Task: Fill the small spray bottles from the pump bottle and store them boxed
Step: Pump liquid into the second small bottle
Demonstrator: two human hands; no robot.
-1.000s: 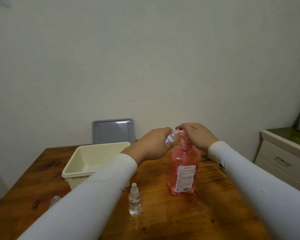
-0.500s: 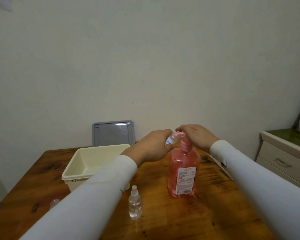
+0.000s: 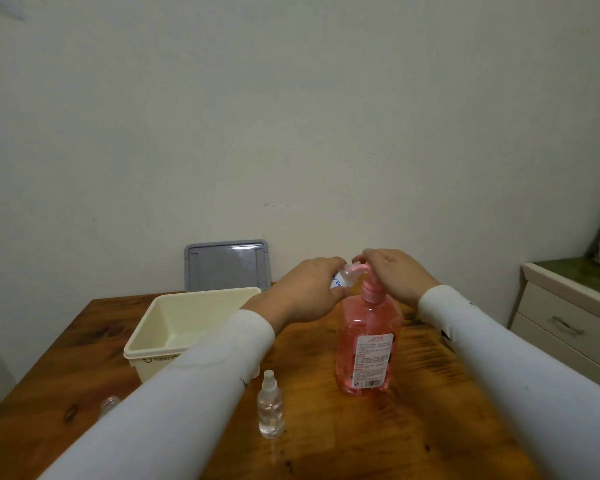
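A pink pump bottle (image 3: 368, 344) stands on the wooden table (image 3: 326, 445). My right hand (image 3: 394, 275) lies over its pump head, fingers bent down on it. My left hand (image 3: 309, 292) grips a small spray bottle (image 3: 338, 280) with blue lettering and holds it tilted right at the pump spout. A second small spray bottle (image 3: 271, 407), capped and holding clear liquid, stands upright near the table's front. Another small clear bottle (image 3: 109, 404) peeks out from behind my left sleeve.
A cream plastic box (image 3: 160, 344) stands open at the left of the table. Its grey lid (image 3: 227, 268) leans against the wall behind. A white drawer cabinet (image 3: 568, 317) stands to the right of the table.
Both hands stay at the pump head with the small bottle at the spout. The view has dipped slightly, so everything sits a little lower in the frame.
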